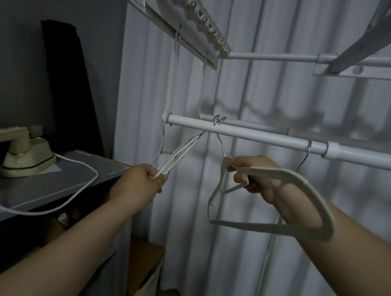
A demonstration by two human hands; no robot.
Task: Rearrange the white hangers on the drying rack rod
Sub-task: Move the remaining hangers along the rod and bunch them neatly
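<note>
So both hands are busy here. The left hand (pixel 145 179) has its fingers pinched tight round the lower ends of a bundle of thin white hangers (pixel 179 154), which slant up to the white drying rack rod (pixel 255 136), where metal hooks (pixel 218 121) sit over the top near its left end. The right hand (pixel 257 177) is curled round the neck of a chunkier white flocked hanger (pixel 267 227). It's tilted, with its wire going up to the rod and its bottom bar crossing in front of the forearm. One more hanger hook (pixel 307 149) hangs on the rod further right. A white curtain (pixel 275 88) is behind it all, and off to the left a cream iron (pixel 25 154) sits on a grey board (pixel 55 182) with its white cord (pixel 75 197) trailing.
</note>
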